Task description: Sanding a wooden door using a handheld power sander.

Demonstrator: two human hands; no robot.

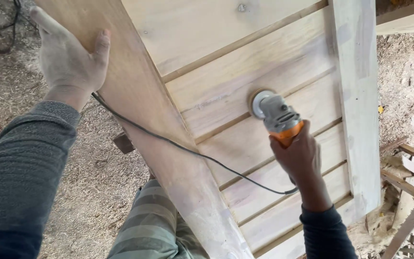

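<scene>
A large pale wooden panel [226, 62] with horizontal slats and a thick frame fills the middle of the view. My left hand [70, 60], dusty, grips the panel's left frame edge near the top. My right hand [299, 156] holds an orange and grey angle grinder [276, 115], whose round sanding disc rests flat on a slat near the panel's centre. The grinder's black power cord [178, 146] runs from under my right wrist across the slats and the left frame, then passes behind my left wrist.
Sawdust and wood shavings cover the ground [97, 177] on the left and at the right. Loose wooden offcuts [410, 187] lie piled at the lower right. My striped trouser leg [152, 225] shows below the panel. A dark cable [1, 33] lies at the upper left.
</scene>
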